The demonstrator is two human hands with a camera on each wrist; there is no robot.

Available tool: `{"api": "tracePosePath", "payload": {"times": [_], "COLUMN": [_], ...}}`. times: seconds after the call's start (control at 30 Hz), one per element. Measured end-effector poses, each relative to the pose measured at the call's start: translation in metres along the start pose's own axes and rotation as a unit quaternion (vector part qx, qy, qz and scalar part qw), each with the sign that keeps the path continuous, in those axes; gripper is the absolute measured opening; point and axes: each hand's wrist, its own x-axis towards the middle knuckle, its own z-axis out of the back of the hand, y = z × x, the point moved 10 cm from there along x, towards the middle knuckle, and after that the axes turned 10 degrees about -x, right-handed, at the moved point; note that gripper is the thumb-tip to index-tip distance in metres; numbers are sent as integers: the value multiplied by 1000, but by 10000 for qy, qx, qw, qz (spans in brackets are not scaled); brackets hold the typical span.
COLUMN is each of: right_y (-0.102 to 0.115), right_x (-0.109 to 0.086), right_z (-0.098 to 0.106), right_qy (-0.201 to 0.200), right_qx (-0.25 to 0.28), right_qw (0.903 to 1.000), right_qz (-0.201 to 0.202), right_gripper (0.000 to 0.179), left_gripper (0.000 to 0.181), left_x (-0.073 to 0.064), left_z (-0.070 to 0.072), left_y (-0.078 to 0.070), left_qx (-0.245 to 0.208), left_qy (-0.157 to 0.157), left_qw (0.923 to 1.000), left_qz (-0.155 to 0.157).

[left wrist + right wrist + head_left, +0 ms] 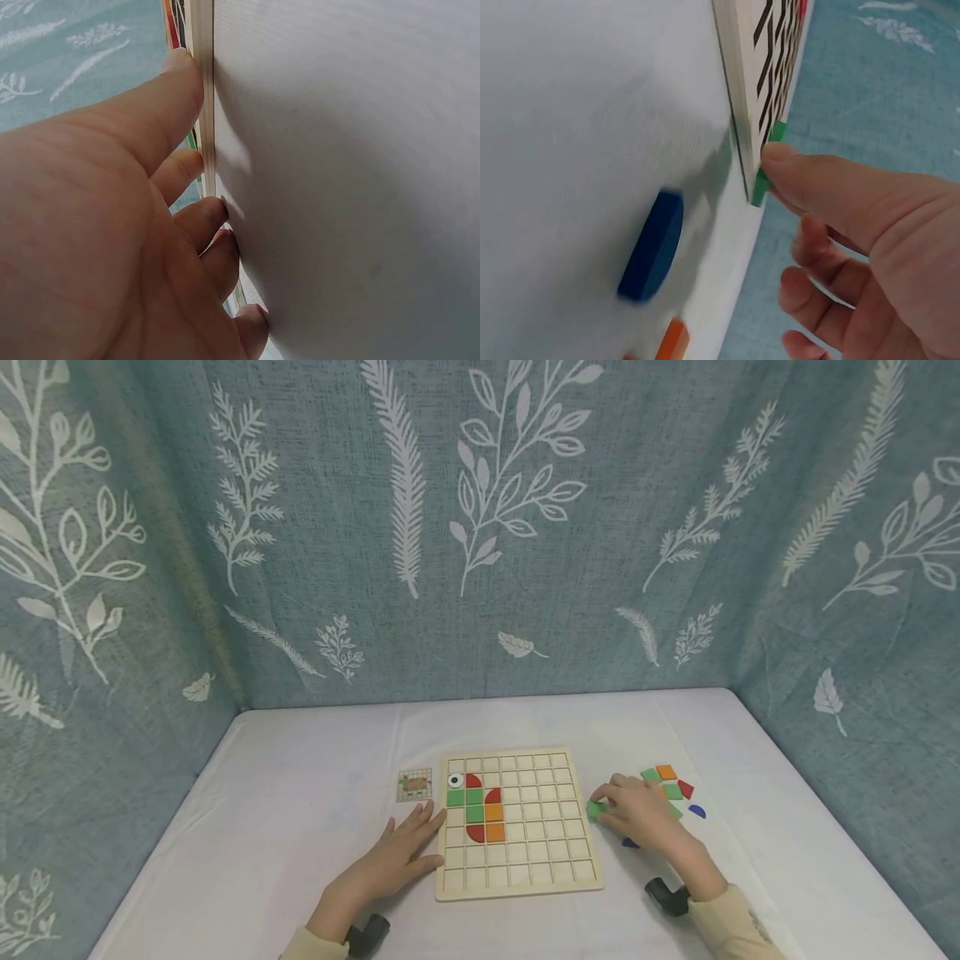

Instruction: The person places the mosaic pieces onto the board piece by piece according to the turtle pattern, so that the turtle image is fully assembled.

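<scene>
A wooden grid board (540,835) lies mid-table, with green and orange squares, red quarter-round pieces and a round eye piece set in its left cells. Just past the board's right edge, my right hand (637,810) pinches a green square piece (596,810) between thumb and fingers. In the right wrist view that green piece (769,165) is seen edge-on near the board's rim. My left hand (401,852) rests with fingers spread at the board's left edge, thumb and fingertips touching it. The left wrist view shows the fingers (180,105) along the board's side.
A small picture card (414,785) lies left of the board, above the left hand. Several loose pieces are spread around the right hand, including an orange square (666,772), a red piece (686,789) and a blue half-round (697,811). Another blue piece (652,244) lies beneath the right hand.
</scene>
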Motion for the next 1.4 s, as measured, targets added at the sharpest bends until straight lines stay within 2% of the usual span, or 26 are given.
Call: {"api": "tracePosePath", "payload": {"times": [0.2, 0.53, 0.8, 1.1, 1.4], "right_y": [15, 38, 56, 73, 83], "right_x": [9, 23, 34, 50, 66], "right_z": [4, -1, -6, -9, -14], "right_qy": [-261, -228, -199, -296, -184], "right_qx": [164, 367, 377, 286, 508], "right_qw": [9994, 9983, 9972, 9954, 9950], "right_qz": [183, 397, 611, 869, 838], "right_gripper": [19, 22, 21, 20, 20], "left_gripper": [64, 66, 67, 66, 67], "left_x": [-1, -2, -1, 2, 2], "left_z": [0, 0, 0, -2, -2], "left_y": [-1, -2, 0, 4, 6], "left_qx": [33, 9, 62, 66, 116], "left_qy": [-13, 6, -36, -48, -54], "left_qw": [10000, 10000, 10000, 10000, 9999], "left_qz": [-1, 20, 70, -15, -7]}}
